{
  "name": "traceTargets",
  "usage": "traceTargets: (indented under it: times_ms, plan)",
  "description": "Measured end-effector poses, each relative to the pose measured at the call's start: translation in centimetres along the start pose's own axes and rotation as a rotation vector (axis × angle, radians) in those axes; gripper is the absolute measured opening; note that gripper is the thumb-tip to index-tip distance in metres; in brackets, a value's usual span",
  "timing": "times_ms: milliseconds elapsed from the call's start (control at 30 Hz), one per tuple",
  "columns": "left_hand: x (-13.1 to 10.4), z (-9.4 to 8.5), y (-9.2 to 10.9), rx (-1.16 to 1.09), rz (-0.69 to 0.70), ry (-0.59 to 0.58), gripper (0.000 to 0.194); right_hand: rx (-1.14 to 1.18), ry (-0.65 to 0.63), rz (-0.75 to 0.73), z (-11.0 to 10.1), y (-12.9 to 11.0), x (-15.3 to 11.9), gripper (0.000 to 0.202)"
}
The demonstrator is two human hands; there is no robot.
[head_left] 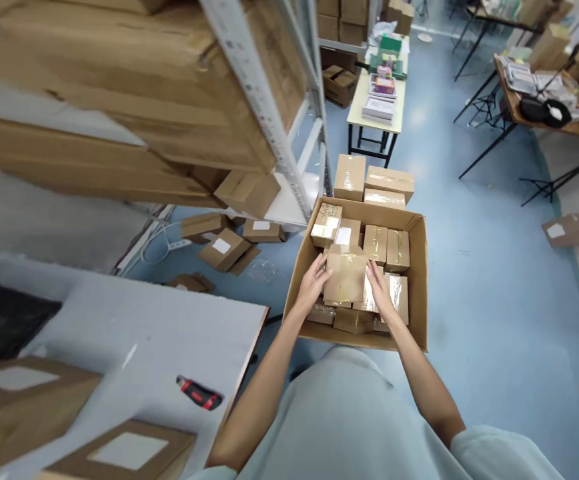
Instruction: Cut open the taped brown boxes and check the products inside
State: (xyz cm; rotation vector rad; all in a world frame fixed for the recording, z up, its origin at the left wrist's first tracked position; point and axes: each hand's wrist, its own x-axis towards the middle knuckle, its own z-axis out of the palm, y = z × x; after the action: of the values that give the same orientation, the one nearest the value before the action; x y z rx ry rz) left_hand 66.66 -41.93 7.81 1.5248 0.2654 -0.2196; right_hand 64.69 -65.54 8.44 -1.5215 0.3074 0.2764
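A small brown carton [345, 277] with a strip of clear tape is held between my two hands, over a large open cardboard box [421, 293]. My left hand [313, 283] presses on its left side, and my right hand [380, 288] is against its right side. Several more small taped cartons [375, 244] lie inside the large box, some with white labels. The held carton hides part of those beneath it.
Left of me, a grey table [169, 333] bears a red and black cutter [199, 393] and labelled boxes. Metal shelving [264, 87] rises at the upper left. Beyond the large box stand cartons [349, 176] and a narrow table [357, 110].
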Motion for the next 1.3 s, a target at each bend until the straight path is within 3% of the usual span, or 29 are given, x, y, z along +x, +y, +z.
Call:
traceTargets:
  times_ms: [167, 300, 433, 600, 767, 867, 967, 1100, 1200, 1300]
  plan:
    - [-12.9, -6.2, 1.9, -0.2, 0.14, 0.149, 0.091, -0.076, -0.172, -0.181, 5.5, -3.4, -9.1, 0.089]
    - [-23.9, -12.2, 2.6, -0.257, 0.296, 0.341, 0.088, -0.122, -0.388, -0.314, 12.9, -5.2, -14.4, 0.081]
    - [-34.3, -18.2, 2.4, -0.252, 0.462, 0.585, 0.085, -0.135, -0.626, -0.428, 22.5, -5.1, -19.4, 0.079]
    - [-47.0, -26.1, 1.4, -0.185, 0.607, 0.968, 0.082, -0.138, -0.987, -0.525, 36.4, -3.4, -27.0, 0.08]
    - [-57.9, -33.7, -1.4, -0.086, 0.636, 1.321, 0.083, -0.119, -1.319, -0.343, 49.9, 0.5, -35.9, 0.091]
    - [-62.0, -37.4, -4.0, -0.041, 0.6, 1.468, 0.081, -0.154, -1.429, -0.17, 55.5, 4.0, -40.3, 0.101]
    - [-64.3, -40.0, -6.4, -0.012, 0.541, 1.577, 0.081, -0.214, -1.489, -0.08, 58.5, 7.2, -43.3, 0.107]
    - [-65.7, -41.7, -9.2, -0.069, 0.484, 1.667, 0.078, -0.28, -1.486, -0.096, 59.6, 9.7, -45.3, 0.118]
    - [-66.2, -41.0, -12.1, -0.142, 0.427, 1.721, 0.072, -0.347, -1.497, -0.187, 58.1, 11.2, -45.5, 0.12]
    - [-65.9, -38.0, -16.3, -0.255, 0.256, 1.785, 0.068, -0.481, -1.553, -0.262, 54.5, 13.7, -44.6, 0.119]
